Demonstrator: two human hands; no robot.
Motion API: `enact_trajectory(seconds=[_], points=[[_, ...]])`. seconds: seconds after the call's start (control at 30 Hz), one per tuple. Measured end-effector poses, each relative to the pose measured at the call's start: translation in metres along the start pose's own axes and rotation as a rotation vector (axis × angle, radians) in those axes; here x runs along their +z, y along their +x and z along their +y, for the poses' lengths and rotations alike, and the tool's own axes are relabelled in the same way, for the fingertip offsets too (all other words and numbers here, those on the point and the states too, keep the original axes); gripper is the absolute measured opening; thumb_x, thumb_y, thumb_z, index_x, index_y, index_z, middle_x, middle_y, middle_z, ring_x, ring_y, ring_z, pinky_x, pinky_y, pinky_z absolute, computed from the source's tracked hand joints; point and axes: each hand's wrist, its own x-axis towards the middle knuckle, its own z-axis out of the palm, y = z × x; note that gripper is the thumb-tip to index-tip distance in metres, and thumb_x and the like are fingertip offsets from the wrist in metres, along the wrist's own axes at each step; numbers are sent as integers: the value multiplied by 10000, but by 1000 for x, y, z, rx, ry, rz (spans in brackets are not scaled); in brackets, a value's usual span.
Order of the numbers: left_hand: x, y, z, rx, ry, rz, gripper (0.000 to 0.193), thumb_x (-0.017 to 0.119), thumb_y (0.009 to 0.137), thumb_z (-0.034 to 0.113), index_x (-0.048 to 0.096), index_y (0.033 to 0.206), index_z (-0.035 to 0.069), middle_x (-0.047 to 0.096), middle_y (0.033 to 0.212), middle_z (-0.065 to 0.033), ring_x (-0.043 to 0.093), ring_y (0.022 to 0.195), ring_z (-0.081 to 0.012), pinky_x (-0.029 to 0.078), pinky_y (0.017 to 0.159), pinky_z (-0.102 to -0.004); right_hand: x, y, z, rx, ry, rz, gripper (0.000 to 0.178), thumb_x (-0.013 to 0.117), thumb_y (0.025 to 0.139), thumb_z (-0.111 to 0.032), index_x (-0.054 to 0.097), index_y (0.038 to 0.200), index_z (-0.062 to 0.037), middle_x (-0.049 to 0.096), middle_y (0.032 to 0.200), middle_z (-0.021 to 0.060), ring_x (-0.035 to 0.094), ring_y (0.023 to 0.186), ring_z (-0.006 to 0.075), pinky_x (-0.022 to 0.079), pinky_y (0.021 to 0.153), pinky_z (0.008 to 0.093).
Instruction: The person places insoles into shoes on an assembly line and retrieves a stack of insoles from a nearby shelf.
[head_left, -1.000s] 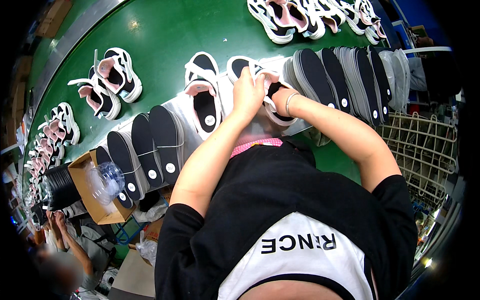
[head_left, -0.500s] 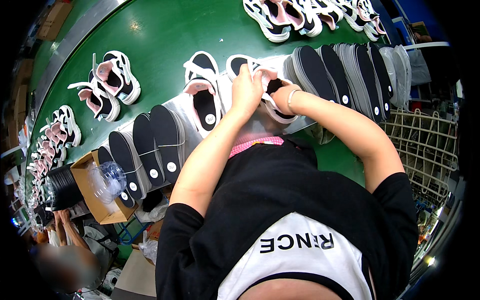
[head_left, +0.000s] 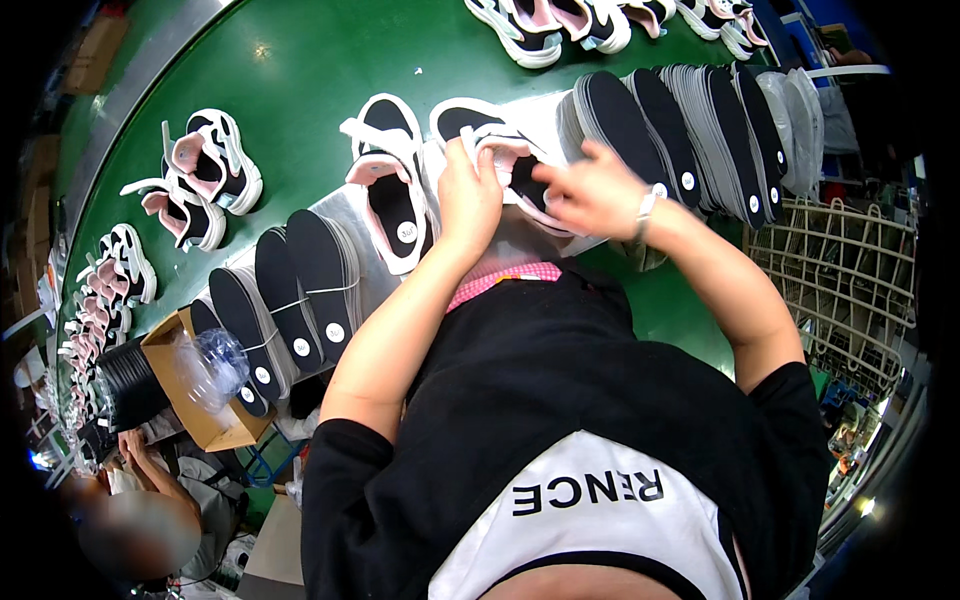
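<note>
A white, black and pink sneaker (head_left: 518,152) sits on the pale work surface before me. My left hand (head_left: 470,200) grips its tongue and collar, fingers closed on the upper. Just right of the opening is my right hand (head_left: 600,195), somewhat blurred, with fingers apart and nothing visible in them. A second sneaker (head_left: 390,200) stands left of my left hand, with a black insole inside bearing a round white label. Beyond my right hand rise stacks of black-topped grey insoles (head_left: 618,118).
More insole stacks (head_left: 240,315), some tied, line the left side beside a cardboard box (head_left: 205,425) holding clear plastic. Sneakers (head_left: 205,165) stand on the green belt (head_left: 310,90), others at its far side. A wire rack (head_left: 850,290) is at right; another person's hands (head_left: 133,448) show lower left.
My right hand has come out of the sneaker's opening and moved right, its fingers spreading. My left hand keeps its hold on the upper. The whole view has shifted slightly.
</note>
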Motion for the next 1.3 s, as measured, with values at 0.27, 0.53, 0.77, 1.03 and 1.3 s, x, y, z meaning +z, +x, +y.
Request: enact_trajectory(seconds=[0.27, 0.53, 0.77, 1.03, 1.3], points=[[2, -4, 10, 58, -81, 18, 208, 447, 839, 135, 397, 938, -40, 574, 758, -216, 579, 712, -360, 448, 611, -386, -1, -22, 16, -193, 133, 324, 142, 477, 771, -61, 565, 854, 12, 591, 728, 150, 589, 663, 244, 457, 608, 322], [35, -7, -14, 113, -94, -13, 501, 471, 590, -72, 419, 1085, -17, 486, 1036, -244, 468, 980, -375, 361, 869, -398, 43, 78, 12, 128, -342, -290, 346, 513, 732, -223, 563, 1010, -23, 558, 1033, 182, 554, 942, 267, 411, 850, 342], [26, -21, -10, 81, -237, -13, 527, 464, 564, -59, 331, 1073, -28, 430, 1016, -230, 407, 1000, -384, 324, 890, -401, 64, 80, 19, 175, -460, -149, 366, 460, 762, -230, 528, 1075, -53, 519, 1113, 164, 520, 1009, 260, 407, 860, 350], [29, -6, -11, -79, -234, -50, 533, 496, 637, -15, 348, 1144, -86, 421, 1132, -276, 409, 1087, -367, 333, 921, -377, 25, 53, 12, 158, -33, 142, 245, 496, 701, -150, 545, 887, 3, 580, 854, 211, 564, 801, 340, 460, 663, 402], [46, 4, -27, 110, -251, -61, 431, 488, 654, -58, 314, 1047, -81, 530, 962, -173, 533, 934, -242, 394, 831, -294, 33, 61, 45, 454, 1031, -261, 243, 503, 782, -243, 522, 908, -36, 552, 698, 42, 526, 579, 107, 420, 474, 259]])
